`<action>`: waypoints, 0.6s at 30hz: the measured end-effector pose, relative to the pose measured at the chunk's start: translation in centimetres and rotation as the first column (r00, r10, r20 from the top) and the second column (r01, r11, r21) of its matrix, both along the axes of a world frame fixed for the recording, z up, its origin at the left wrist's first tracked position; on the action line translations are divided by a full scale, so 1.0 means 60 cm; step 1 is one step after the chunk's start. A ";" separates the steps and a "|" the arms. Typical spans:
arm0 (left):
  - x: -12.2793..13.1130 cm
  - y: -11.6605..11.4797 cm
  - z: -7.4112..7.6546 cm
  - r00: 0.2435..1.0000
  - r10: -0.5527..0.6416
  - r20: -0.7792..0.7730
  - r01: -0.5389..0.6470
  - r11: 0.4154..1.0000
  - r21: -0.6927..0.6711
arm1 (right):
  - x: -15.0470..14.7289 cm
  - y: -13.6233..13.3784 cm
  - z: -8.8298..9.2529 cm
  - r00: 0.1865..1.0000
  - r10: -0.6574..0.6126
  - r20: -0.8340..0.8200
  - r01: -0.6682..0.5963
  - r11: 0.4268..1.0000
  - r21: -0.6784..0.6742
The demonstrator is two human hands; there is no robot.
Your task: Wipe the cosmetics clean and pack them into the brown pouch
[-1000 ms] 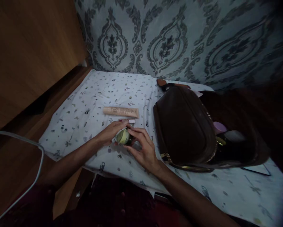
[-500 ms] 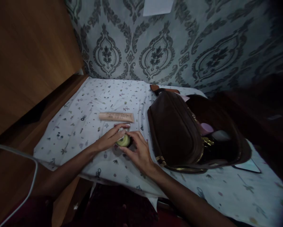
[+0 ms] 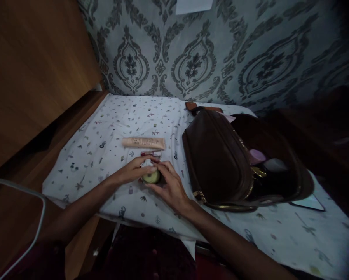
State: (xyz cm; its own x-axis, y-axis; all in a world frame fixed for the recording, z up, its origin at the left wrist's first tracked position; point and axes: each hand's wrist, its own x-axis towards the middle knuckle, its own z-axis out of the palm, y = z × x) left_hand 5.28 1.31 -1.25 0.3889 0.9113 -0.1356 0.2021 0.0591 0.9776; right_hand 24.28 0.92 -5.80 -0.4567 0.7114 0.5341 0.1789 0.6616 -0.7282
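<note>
There was one small, round, yellow-green jar [image 3: 151,177], one long beige plastic tube [image 3: 143,142], one short red-and-clear tube [image 3: 151,153] and one big brown bag [image 3: 218,155]. The jar was between the two hands, just in front of the short tube. The left hand [image 3: 135,169] was half curled, gripping the jar from its side, with a crumpled white bit [image 3: 147,163] by its fingers. The right hand [image 3: 173,190] was bent too, thumb and fingers gripping the other side. The fingers hid much of the jar. The beige tube lay behind the short one on a white cloth with little pictures [image 3: 84,155]. The bag stood open on the right, with a pink round thing [image 3: 256,156] and a shiny gold thing [image 3: 259,172] inside.
</note>
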 end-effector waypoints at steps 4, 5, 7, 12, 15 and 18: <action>0.017 0.002 -0.005 0.985 0.156 0.074 -0.160 0.985 0.055 | -0.002 0.002 0.010 1.000 -0.019 -0.022 0.018 0.999 -0.040; 0.019 0.002 -0.007 0.973 0.201 0.110 -0.204 0.979 0.016 | -0.002 0.003 0.015 0.999 -0.023 -0.031 0.022 0.998 -0.053; 0.020 0.002 -0.011 0.945 0.270 0.183 -0.254 0.961 -0.107 | -0.002 0.005 0.023 0.998 -0.037 -0.056 0.032 0.996 -0.086; 0.018 -0.002 -0.010 0.926 0.209 0.315 -0.092 0.934 -0.346 | 0.000 0.009 0.032 0.989 -0.062 -0.132 0.043 0.988 -0.147; 0.015 -0.005 -0.007 0.913 0.176 0.367 -0.035 0.933 -0.359 | 0.001 0.009 0.030 0.991 -0.065 -0.119 0.048 0.989 -0.141; 0.014 -0.005 -0.010 0.927 0.174 0.333 -0.068 0.949 -0.306 | 0.002 0.005 0.027 0.997 -0.045 -0.058 0.040 0.996 -0.077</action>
